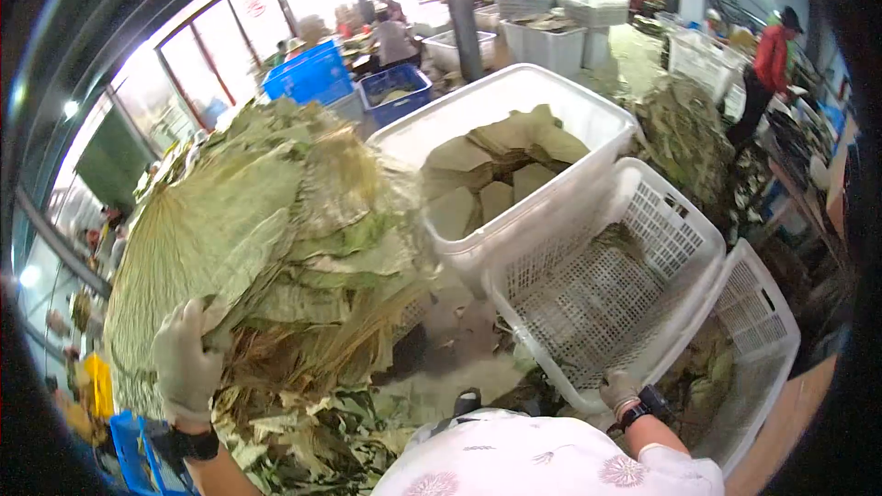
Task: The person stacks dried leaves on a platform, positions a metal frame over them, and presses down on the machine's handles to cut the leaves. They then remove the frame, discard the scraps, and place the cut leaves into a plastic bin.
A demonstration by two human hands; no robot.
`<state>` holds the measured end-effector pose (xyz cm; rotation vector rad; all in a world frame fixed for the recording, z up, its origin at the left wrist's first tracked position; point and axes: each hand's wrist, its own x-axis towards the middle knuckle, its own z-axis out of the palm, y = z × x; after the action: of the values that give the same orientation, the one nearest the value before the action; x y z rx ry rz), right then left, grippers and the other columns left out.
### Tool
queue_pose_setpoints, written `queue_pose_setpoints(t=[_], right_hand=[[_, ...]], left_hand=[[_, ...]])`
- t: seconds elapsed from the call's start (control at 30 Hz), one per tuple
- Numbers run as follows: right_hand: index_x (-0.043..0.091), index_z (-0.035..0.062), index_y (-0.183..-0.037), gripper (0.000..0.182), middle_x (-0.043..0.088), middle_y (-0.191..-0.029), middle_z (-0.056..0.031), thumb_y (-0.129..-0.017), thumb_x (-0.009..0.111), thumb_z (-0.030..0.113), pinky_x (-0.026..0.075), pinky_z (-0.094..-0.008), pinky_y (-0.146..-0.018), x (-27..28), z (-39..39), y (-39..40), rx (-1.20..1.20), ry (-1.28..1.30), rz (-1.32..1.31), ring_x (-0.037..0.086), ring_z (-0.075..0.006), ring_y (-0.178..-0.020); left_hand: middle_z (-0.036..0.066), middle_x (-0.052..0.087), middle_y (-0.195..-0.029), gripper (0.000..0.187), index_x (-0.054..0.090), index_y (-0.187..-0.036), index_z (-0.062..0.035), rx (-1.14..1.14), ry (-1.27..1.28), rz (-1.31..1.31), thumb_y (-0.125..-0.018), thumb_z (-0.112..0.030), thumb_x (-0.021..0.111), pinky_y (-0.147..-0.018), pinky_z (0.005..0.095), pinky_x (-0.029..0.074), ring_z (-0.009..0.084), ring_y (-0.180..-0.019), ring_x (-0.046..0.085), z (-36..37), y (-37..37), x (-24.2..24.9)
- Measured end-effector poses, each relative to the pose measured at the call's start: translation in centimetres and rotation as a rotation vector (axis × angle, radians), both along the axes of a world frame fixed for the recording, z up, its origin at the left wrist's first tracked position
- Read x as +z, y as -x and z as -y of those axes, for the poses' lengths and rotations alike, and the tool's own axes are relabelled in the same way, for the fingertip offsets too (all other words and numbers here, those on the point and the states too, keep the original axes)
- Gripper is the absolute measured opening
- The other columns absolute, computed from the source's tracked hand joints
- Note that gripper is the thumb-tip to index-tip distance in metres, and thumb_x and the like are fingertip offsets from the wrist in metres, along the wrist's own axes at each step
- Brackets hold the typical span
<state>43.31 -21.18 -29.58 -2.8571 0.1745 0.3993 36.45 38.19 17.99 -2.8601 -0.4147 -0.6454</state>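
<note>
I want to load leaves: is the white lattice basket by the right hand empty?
Nearly empty: the lattice basket shows bare mesh, few leaf scraps.

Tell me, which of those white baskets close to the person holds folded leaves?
The solid-walled white tub, farthest back of the three. Folded leaf packets lie inside it. The two slotted baskets, one held by the right hand, hold only scraps.

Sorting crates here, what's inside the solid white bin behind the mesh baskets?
The solid white bin holds stacked, folded dried leaves. Its near wall and the top layers hide whatever lies underneath.

Pale green leaves, white slotted basket, blue crates
</note>
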Motion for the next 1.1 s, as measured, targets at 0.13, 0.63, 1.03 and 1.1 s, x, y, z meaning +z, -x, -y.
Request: queue_pose_setpoints(t=[0.13,0.63,1.03,1.1], right_hand=[[0.075,0.0093,-0.1,0.033,0.074,-0.097,-0.0197,-0.084,0.068,0.038,0.055,-0.0516,-0.083,0.3,-0.2,-0.2,0.022,0.036,-0.026,0.071,-0.0403,-0.094],[0.074,0.0094,-0.092,0.031,0.074,-0.089,-0.0188,-0.084,0.067,0.039,0.056,-0.0504,-0.079,-1.2,0.2,0.2,0.055,0.001,0.119,0.072,-0.0384,-0.088],[0.075,0.009,-0.091,0.02,0.072,-0.089,-0.0224,-0.077,0.069,0.023,0.055,-0.0491,-0.079,-0.2,0.3,-0.2,0.015,-0.021,0.136,0.07,-0.0414,-0.09],[0.075,0.0091,-0.091,0.019,0.072,-0.089,-0.0223,-0.078,0.069,0.022,0.055,-0.0493,-0.079,-0.1,0.1,0.0,0.032,-0.001,0.142,0.07,-0.0417,-0.09]], left_hand=[[0.021,0.068,-0.101,0.048,0.066,-0.113,-0.0038,-0.051,0.015,0.025,-0.07,-0.021,0.082,-0.081,0.0493,0.05,0.0447,-0.098,0.064,0.1,-0.7,0.6],[0.025,0.066,-0.097,0.024,0.063,-0.101,-0.0011,-0.019,-0.051,0.045,-0.08,-0.009,0.073,-0.076,0.053,0.049,0.0461,-0.094,0.064,-2.3,-2.1,-1.1],[0.023,0.068,-0.089,0.027,0.063,-0.107,-0.0029,-0.001,-0.145,-0.039,-0.081,-0.005,0.066,-0.074,0.0529,0.054,0.0471,-0.086,0.067,-3.5,-3.0,0.5],[0.023,0.068,-0.088,0.026,0.063,-0.107,-0.0026,0.055,-0.151,-0.04,-0.081,-0.004,0.066,-0.075,0.0525,0.054,0.0462,-0.086,0.067,-3.0,-3.3,-0.1]])
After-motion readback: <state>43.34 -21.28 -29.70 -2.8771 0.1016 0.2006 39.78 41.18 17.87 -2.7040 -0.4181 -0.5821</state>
